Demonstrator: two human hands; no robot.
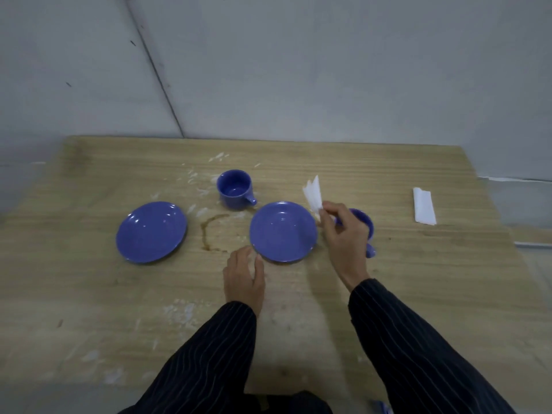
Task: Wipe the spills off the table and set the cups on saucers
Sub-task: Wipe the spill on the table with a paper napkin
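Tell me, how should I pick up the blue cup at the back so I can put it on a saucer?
Take the back cup by its handle, coming from the front right. It stands upright with the handle sticking out that way, toward the right saucer, and nothing is in the way. Probably easiest with the right hand, once it puts down its tissue.

On the worktop point(388, 294) before me, two saucers sit side by side, left point(151, 232) and right point(283, 231), the spill point(209, 234) between them, one cup point(235, 189) behind it, a folded tissue point(424, 206) far right.
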